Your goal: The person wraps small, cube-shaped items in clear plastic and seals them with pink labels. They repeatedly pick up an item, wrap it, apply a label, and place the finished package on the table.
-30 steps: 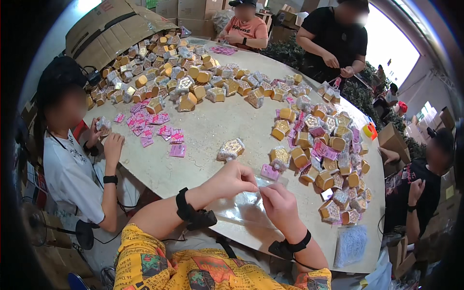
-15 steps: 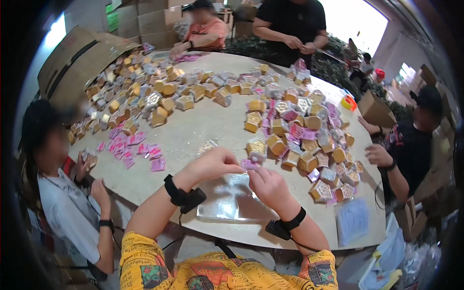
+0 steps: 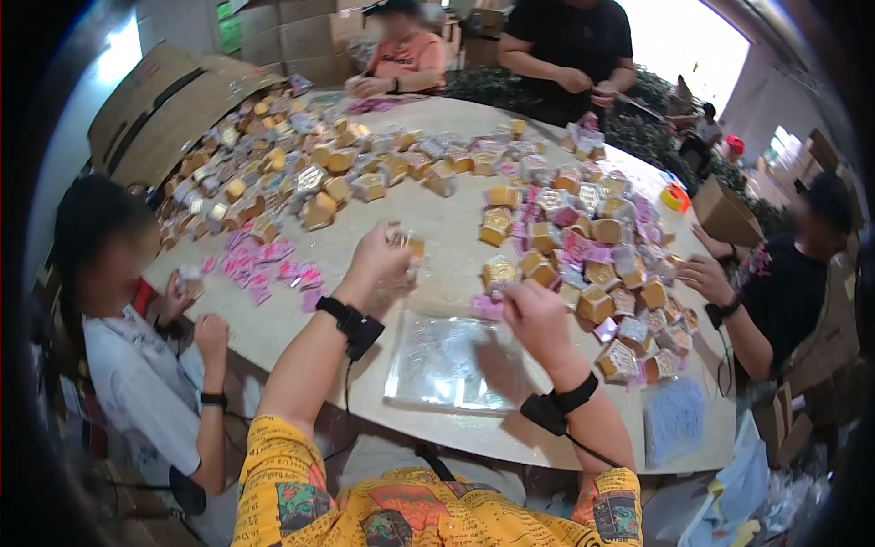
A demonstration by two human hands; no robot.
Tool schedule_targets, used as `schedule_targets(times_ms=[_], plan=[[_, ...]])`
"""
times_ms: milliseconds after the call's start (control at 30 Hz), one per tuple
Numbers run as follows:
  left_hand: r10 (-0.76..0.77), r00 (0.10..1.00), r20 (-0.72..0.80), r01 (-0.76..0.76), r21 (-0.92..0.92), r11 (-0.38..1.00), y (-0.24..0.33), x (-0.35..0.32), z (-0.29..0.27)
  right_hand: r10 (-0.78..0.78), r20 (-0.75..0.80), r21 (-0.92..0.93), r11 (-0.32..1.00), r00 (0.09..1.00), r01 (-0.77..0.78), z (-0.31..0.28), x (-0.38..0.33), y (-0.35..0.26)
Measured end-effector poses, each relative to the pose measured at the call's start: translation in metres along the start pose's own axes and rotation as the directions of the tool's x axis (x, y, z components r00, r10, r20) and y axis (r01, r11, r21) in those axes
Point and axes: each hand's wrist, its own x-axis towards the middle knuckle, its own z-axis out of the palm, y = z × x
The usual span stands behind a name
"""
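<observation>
My left hand [image 3: 381,262] is raised over the middle of the table, its fingers closed around a small gold box [image 3: 415,247] in clear wrap. My right hand [image 3: 538,319] is curled with its fingertips together. Whether anything sits in that pinch is hidden. Just left of its fingertips lies a pink packet [image 3: 486,307], against a gold wrapped box [image 3: 499,272]. Below and between both hands rests a stack of clear plastic bags [image 3: 437,365].
Gold boxes and pink packets form a pile [image 3: 597,242] at right. More boxes [image 3: 273,173] spill from a cardboard carton [image 3: 150,114]. Loose pink packets [image 3: 260,264] lie left. A bluish-white bundle [image 3: 674,419] and orange tape roll [image 3: 674,197] sit at right. Several people work around the table.
My hands have separated from the pink packet they both held, which now lies by the gold box. My left hand has moved up and taken a box; my right has shifted right.
</observation>
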Motion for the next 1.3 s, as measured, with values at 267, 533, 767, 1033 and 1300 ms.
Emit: schedule_targets(times_ms=[267,533,767,1033,1300], plan=[[-0.434,0.794,0.425,0.446,-0.893,-0.058,0.021,-0.011,-0.014,0.064,0.144,0.182,0.979,0.987,-0.090,0.036,0.048,-0.007],[-0.404,0.815,0.415,0.441,-0.897,-0.033,0.020,-0.027,-0.011,0.063,0.143,0.196,0.976,0.988,-0.090,0.062,0.066,-0.029],[-0.377,0.824,0.422,0.439,-0.897,-0.046,0.020,-0.033,-0.012,0.067,0.176,0.183,0.978,0.982,-0.099,0.068,0.069,-0.031],[-0.375,0.814,0.443,0.448,-0.890,-0.079,0.021,-0.036,-0.013,0.070,0.176,0.197,0.975,0.982,-0.105,0.074,0.068,-0.034],[-0.395,0.807,0.439,0.443,-0.892,-0.086,0.022,-0.036,-0.015,0.066,0.179,0.196,0.975,0.982,-0.102,0.073,0.071,-0.036]])
